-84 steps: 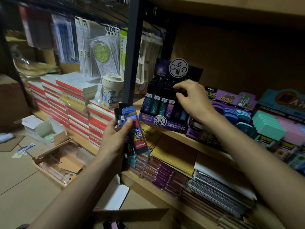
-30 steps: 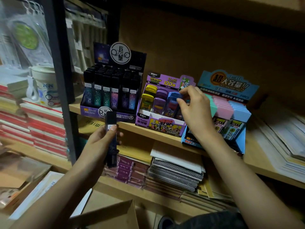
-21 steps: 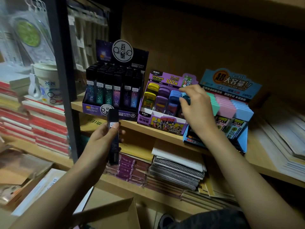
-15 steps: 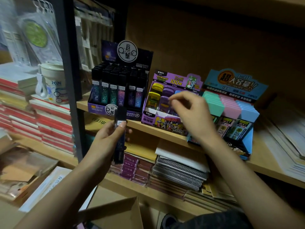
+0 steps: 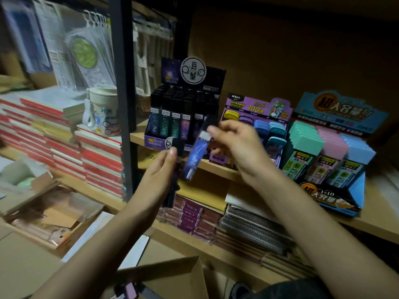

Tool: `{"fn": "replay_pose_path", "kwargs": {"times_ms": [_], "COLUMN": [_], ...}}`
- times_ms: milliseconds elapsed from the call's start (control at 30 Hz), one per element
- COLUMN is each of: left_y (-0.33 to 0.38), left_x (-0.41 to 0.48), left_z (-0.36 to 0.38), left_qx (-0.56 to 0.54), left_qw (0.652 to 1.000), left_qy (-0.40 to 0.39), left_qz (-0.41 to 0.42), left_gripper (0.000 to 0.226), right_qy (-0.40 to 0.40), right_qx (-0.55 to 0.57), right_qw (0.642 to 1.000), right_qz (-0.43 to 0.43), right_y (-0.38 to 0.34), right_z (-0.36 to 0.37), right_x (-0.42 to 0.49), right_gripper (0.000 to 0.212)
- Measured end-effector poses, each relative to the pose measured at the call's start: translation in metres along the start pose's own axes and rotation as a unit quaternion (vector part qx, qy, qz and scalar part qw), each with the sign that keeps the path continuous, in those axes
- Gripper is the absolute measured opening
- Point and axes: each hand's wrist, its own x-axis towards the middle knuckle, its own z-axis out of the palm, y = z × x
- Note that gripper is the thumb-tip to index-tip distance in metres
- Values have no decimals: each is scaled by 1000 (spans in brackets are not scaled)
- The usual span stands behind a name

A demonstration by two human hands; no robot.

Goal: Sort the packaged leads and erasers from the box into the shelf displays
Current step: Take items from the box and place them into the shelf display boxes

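Note:
My right hand (image 5: 236,145) pinches the top of a slim dark lead case with a blue-violet label (image 5: 195,157), tilted in front of the shelf edge. Just left of it, my left hand (image 5: 159,171) grips more dark lead cases (image 5: 172,190), held upright. Behind them stands the black lead display (image 5: 181,117), full of dark cases. To its right is the purple display (image 5: 257,126) with yellow, purple and blue cases. Further right is the blue display (image 5: 332,147) with teal, pink and blue packs. An open cardboard box (image 5: 172,275) lies at the bottom edge.
A black shelf post (image 5: 123,93) rises left of the displays. Stacked red-edged notebooks (image 5: 71,147) and a white mug (image 5: 104,113) fill the left shelf. Spiral notebooks (image 5: 252,229) and purple packs lie on the lower shelf. A tray of clear sleeves (image 5: 49,216) sits at lower left.
My right hand left the purple display, came left and took one lead case from the stack in my left hand. The camera view shifted slightly left.

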Motion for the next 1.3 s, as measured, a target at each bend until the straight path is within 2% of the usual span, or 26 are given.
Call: {"fn": "replay_pose_path", "kwargs": {"times_ms": [67, 167, 300, 467, 800, 1033, 1133, 1200, 1233, 1300], "left_y": [5, 12, 14, 15, 12, 11, 12, 11, 10, 9], "left_x": [7, 15, 18, 18, 17, 17, 17, 18, 18, 18], "left_z": [-9, -22, -35, -44, -39, -37, -35, -34, -33, -30], "left_qx": [-4, -17, -6, -7, -20, -36, -37, -47, -53, -54], "left_qw": [1000, 999, 999, 999, 999, 999, 999, 999, 999, 999], "left_qy": [20, 35, 44, 33, 25, 26, 18, 14, 11, 4], "left_qz": [13, 24, 29, 14, 9, 10, 12, 1, -4, -3], "left_gripper": [31, 27, 28, 26, 22, 22, 23, 24, 25, 25], "right_qy": [48, 92, 93, 70, 45, 37, 41, 37, 20, -47], "right_qx": [11, -84, -220, -355, -332, -467, -500, -471, -439, -362], "right_qw": [998, 987, 959, 910, 925, 859, 836, 844, 862, 910], "right_qz": [-34, -105, -154, -204, -179, -204, -223, -252, -251, -197], "right_y": [-13, -18, -9, -2, 2, 1, -7, -11, -11, -9], "right_z": [-10, -13, 7, 20, 12, 15, 15, 17, 19, 27], "right_x": [16, 38, 64, 81, 86, 93, 87, 74, 65, 46], "right_gripper": [2, 5, 16, 20, 25, 17, 20, 18, 15, 14]}}
